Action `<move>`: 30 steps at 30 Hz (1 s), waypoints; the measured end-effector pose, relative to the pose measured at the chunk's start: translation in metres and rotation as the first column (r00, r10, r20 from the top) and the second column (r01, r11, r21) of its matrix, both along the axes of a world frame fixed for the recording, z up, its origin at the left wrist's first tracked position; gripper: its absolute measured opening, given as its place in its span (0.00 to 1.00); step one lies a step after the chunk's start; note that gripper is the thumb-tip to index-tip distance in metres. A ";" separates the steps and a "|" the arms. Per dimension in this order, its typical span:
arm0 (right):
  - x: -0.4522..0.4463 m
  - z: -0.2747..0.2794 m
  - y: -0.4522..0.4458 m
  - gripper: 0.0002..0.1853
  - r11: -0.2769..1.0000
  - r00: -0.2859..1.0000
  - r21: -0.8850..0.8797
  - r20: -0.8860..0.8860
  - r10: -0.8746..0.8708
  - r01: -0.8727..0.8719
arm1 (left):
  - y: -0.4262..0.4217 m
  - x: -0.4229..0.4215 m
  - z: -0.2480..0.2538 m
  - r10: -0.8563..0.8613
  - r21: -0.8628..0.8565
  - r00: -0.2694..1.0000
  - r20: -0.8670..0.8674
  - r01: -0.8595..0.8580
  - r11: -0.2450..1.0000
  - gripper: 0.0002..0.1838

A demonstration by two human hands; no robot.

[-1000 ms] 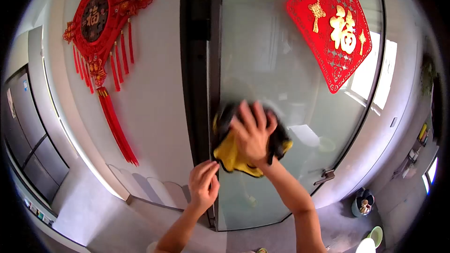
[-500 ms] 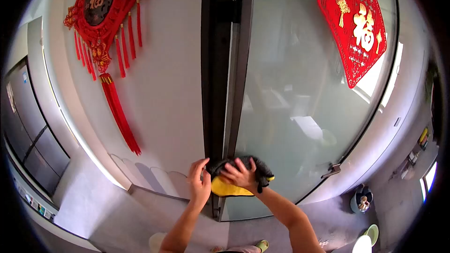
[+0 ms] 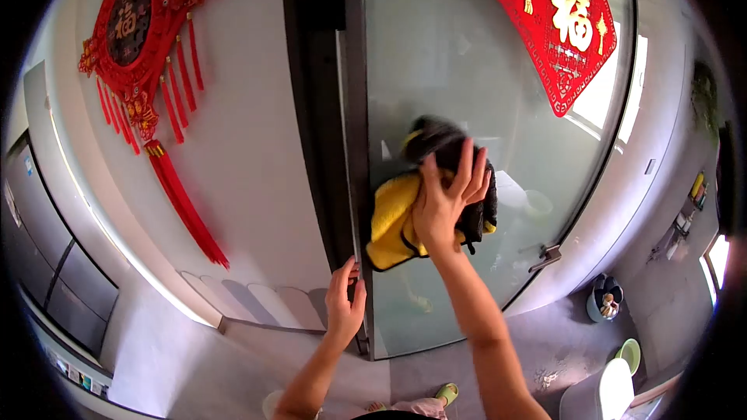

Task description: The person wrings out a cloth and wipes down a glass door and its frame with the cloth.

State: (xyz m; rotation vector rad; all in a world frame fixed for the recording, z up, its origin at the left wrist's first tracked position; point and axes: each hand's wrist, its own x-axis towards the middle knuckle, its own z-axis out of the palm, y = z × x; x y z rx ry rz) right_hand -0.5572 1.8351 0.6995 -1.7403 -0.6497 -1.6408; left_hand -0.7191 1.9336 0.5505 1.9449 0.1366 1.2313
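Your right hand (image 3: pixel 443 206) lies with fingers spread over the yellow-and-black cloth (image 3: pixel 393 222), mid-frame against the glass door (image 3: pixel 436 54). Your left hand (image 3: pixel 345 303), lower centre, curls at the door's dark edge (image 3: pixel 355 109); its grip I can't tell. Flattening the folds should help contact.

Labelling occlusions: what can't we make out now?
All in the head view:
Part of the cloth: hidden behind the right hand.
Cloth's upper end: motion blur.
Whether the left hand touches the door frame: fingers obscure it.
Top of the red door decoration: cut off by the upper edge.
Contents of the blue bucket: too small.
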 end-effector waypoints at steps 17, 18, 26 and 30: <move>0.136 -0.208 -0.140 0.21 0.988 0.995 -0.147 0.082 0.058 -0.045 | -0.043 0.050 -0.017 0.029 0.601 0.994 -0.106 0.040 0.798 0.24; 0.143 -0.200 -0.162 0.28 0.994 1.000 -0.110 0.012 0.014 -0.013 | -0.047 0.055 -0.022 0.019 0.603 0.990 -0.136 0.068 0.795 0.24; 0.175 -0.171 -0.149 0.28 0.754 0.919 0.576 -0.382 -0.094 0.317 | -0.073 0.080 -0.028 -0.014 0.645 0.989 -0.148 0.107 0.757 0.22; 0.094 -0.185 -0.054 0.32 0.955 0.964 0.296 -0.250 0.091 -0.014 | -0.088 0.099 -0.031 0.018 0.706 0.995 0.095 -0.080 0.703 0.26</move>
